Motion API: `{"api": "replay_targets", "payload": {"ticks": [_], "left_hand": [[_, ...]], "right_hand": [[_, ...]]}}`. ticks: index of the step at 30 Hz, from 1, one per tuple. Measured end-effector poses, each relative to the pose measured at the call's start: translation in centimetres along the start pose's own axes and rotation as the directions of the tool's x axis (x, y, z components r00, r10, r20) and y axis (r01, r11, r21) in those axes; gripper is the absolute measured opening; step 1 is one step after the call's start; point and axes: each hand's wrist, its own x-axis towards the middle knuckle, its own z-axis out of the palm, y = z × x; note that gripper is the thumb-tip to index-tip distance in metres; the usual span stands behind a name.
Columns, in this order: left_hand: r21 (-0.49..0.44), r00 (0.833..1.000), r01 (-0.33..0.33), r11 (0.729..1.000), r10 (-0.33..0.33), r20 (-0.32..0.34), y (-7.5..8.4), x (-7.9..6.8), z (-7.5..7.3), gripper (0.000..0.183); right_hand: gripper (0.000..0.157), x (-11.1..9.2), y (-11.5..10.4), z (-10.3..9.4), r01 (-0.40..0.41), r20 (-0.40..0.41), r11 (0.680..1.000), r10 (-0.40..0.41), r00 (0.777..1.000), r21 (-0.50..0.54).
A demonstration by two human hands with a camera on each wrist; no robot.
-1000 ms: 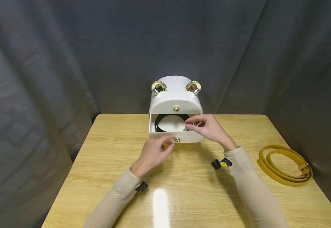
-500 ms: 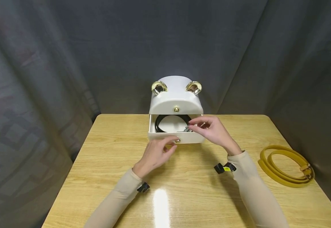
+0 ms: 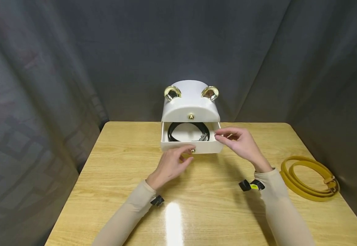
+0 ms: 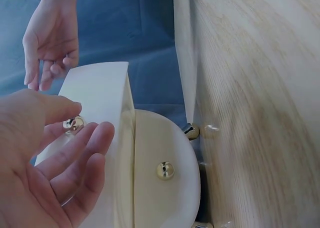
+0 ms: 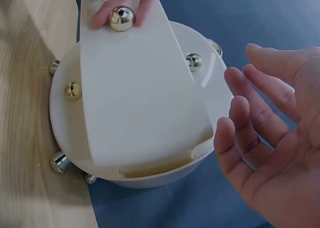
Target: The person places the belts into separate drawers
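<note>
A white rounded box (image 3: 192,102) with two gold ear-shaped rings has its lower drawer (image 3: 176,147) pulled out. Inside the drawer lies a coiled black belt (image 3: 170,131) with a silver buckle (image 3: 203,137). My left hand (image 3: 170,164) is at the drawer front, loose fingers on either side of the gold knob (image 5: 122,19); the left wrist view shows its thumb (image 4: 67,108) apart from the other fingers. At the drawer's right wall is my right hand (image 3: 241,143), fingers loosely bent, nothing between them in the right wrist view.
A coiled mustard-yellow belt (image 3: 309,179) lies at the right edge of the wooden table (image 3: 120,150). Dark curtains (image 3: 178,44) hang behind the table and along both sides. A second gold knob (image 3: 191,117) sits on the box's upper front.
My right hand has let go of the black belt's buckle and moved right to the drawer's side wall. My left hand has shifted slightly right along the drawer front to the knob.
</note>
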Motion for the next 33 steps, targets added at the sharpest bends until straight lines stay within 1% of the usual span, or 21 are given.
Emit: {"api": "replay_targets", "payload": {"ticks": [4,10,13,17,20,26,33], "left_hand": [[0.013,1.000,0.007,1.000,-0.006,-0.011,0.1,0.2,-0.1,0.038],[0.006,1.000,0.015,1.000,-0.014,-0.020,0.2,0.4,0.0,0.035],[0.004,0.999,0.019,1.000,-0.019,-0.038,0.2,0.5,0.1,0.033],[-0.008,0.998,0.031,0.999,-0.031,-0.063,0.2,0.7,0.3,0.029],[-0.012,0.996,0.034,0.999,-0.035,-0.077,0.2,0.7,0.3,0.028],[-0.008,0.994,0.025,1.000,-0.026,-0.110,0.0,0.6,0.5,0.026],[-0.005,0.993,0.024,1.000,-0.025,-0.112,-0.2,0.6,0.5,0.024]], "right_hand": [[0.020,-0.4,0.3,0.0,0.010,-0.004,1.000,-0.010,1.000,0.004],[0.021,-1.4,0.8,-0.1,-0.004,-0.032,1.000,0.004,0.999,0.008],[0.022,-2.0,1.1,-0.3,-0.004,-0.042,1.000,0.004,0.999,-0.006],[0.019,-2.5,1.7,-0.6,-0.010,-0.044,1.000,0.010,0.999,-0.005],[0.017,-2.9,2.2,-0.7,-0.024,-0.042,1.000,0.024,0.999,-0.005],[0.019,-3.7,2.9,-0.8,-0.042,-0.041,0.999,0.041,0.998,-0.024],[0.022,-4.6,3.4,-1.1,-0.087,-0.023,0.994,0.086,0.996,-0.059]]}}
